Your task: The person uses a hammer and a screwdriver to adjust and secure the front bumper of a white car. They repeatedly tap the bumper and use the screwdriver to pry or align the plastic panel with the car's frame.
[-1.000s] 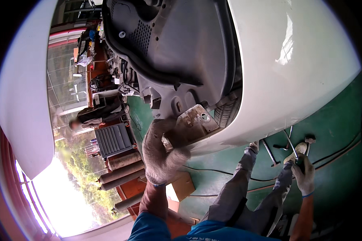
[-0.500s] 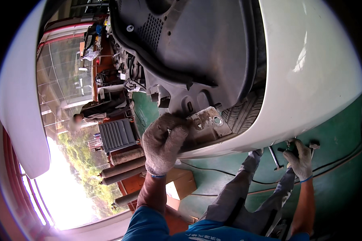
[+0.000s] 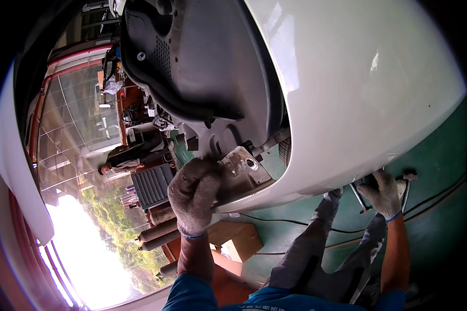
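A white car fender [image 3: 358, 93] curves across the right of the view. My left hand [image 3: 194, 194], in a greyish knit glove, is closed around its near-left end, beside a worn metal bracket [image 3: 244, 165] with a round hole. The left fingertips are hidden behind the edge. My right hand [image 3: 383, 198], also gloved, reaches to the fender's lower edge with fingers bent against it and the thumb apart; its fingertips are hidden. A dark plastic liner [image 3: 218, 57] lies left of the fender, and part of a tyre [image 3: 284, 151] shows in the gap.
Hammers lie on the green floor, one [image 3: 410, 179] right of my right hand and another [image 3: 359, 199] left of it. Hoses [image 3: 316, 228] cross the floor. An opened cardboard box [image 3: 249, 241], gas cylinders [image 3: 158, 230], a grey cabinet [image 3: 154, 185] and another person [image 3: 135, 155] are at the left.
The fender, liner and bracket appear farther left in the view, and less of the tyre shows. My left hand keeps its hold; my right hand's fingers are now up against the fender's lower edge.
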The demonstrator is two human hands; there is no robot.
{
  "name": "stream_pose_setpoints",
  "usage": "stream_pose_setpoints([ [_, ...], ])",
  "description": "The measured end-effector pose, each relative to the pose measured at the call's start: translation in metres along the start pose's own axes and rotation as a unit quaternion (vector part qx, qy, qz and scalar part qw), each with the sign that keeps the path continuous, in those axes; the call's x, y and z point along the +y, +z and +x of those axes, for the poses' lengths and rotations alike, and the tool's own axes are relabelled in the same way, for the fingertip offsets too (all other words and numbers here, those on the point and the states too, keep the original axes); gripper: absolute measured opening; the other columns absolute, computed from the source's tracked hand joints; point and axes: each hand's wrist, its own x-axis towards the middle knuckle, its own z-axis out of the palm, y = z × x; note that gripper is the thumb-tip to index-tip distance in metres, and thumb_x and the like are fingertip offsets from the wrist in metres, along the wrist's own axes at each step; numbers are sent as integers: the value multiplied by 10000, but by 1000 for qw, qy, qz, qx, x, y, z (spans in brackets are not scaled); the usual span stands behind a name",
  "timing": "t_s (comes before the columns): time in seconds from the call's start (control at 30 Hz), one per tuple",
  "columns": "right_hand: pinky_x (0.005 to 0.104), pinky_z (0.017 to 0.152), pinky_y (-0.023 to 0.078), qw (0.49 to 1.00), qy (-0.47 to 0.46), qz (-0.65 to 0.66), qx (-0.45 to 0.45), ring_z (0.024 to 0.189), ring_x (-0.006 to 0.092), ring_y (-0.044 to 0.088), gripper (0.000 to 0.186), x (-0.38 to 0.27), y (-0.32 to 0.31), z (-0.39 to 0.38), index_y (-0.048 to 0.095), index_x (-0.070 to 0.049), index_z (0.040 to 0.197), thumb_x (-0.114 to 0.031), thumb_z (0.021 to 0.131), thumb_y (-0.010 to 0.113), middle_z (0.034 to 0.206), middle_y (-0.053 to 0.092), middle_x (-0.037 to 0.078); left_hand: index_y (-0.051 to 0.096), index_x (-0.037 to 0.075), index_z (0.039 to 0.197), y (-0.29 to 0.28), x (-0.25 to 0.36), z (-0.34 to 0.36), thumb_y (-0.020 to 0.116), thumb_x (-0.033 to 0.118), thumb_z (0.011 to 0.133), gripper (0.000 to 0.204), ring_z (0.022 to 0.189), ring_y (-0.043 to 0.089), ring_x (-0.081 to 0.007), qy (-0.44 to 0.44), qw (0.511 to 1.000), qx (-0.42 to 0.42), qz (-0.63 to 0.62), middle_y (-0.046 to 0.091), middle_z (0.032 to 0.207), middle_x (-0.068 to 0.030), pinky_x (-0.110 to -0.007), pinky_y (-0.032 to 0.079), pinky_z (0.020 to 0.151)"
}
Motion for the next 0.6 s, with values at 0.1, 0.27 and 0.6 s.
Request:
stream_pose_setpoints([
  [0.1, 421, 802, 556, 999, 9, -34, 20, 829, 354, 687, 421, 17, 7, -19, 656, -29, 1149, -124, 773, 819, 988, 712, 166, 704, -17, 949, 1, -1, 1, 680, 93, 939, 112, 786, 558, -97, 19, 1000, 3, 11, 655, 870, -22, -253, 452, 723],
  [0.27, 417, 828, 557, 995, 89, 40, -10, 889, 358, 704, 466, 35, 15, -37, 648, -35, 1188, -150, 779, 841, 1010, 722, 178, 691, -13, 942, 1, -1, 0, 688, 116, 951, 129, 780, 545, -97, 25, 1000, 4, 19, 641, 872, -16, -254, 440, 717],
  [0.6, 411, 845, 558, 999, 16, -26, 10, 935, 355, 715, 500, 44, 6, -30, 645, -33, 1227, -149, 783, 844, 1051, 726, 180, 688, -16, 947, 3, -2, -4, 647, 53, 946, 81, 803, 560, -94, 34, 999, 16, 24, 651, 885, -21, -249, 456, 748],
])
